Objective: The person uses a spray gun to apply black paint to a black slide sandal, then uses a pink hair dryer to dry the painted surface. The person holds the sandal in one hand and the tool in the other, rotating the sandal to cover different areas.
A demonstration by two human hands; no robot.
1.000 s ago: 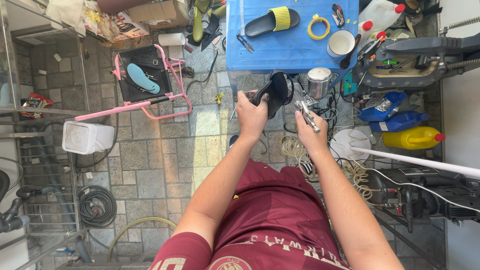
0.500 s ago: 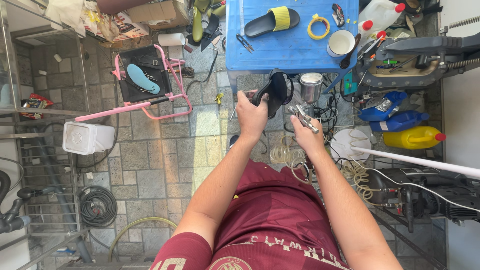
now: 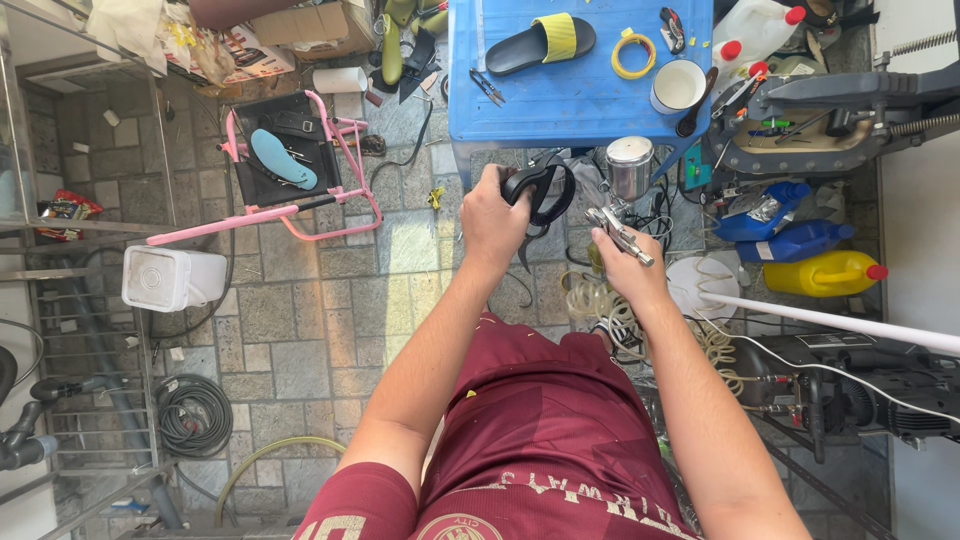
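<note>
My left hand (image 3: pixel 492 215) grips a pair of large black-handled scissors (image 3: pixel 540 190), blades pointing down toward my lap. My right hand (image 3: pixel 625 265) holds a metal spray gun (image 3: pixel 620 225) with a shiny silver cup (image 3: pixel 630 165) on top. Both hands hover just in front of the blue table (image 3: pixel 570 100), close together. On the table lie a black and yellow slipper (image 3: pixel 545 42), a yellow tape ring (image 3: pixel 632 55), a white cup (image 3: pixel 678 85) and small pliers (image 3: pixel 487 87).
A pink metal frame holding a blue insole (image 3: pixel 280 160) stands on the stone floor at left. A white bucket (image 3: pixel 172 278), coiled hoses (image 3: pixel 195 415), blue and yellow jugs (image 3: pixel 820 272), a white pipe (image 3: pixel 830 322) and a machine (image 3: pixel 830 110) crowd the sides.
My right hand with the spray gun has shifted slightly toward me and left. The left hand keeps the scissors in nearly the same spot.
</note>
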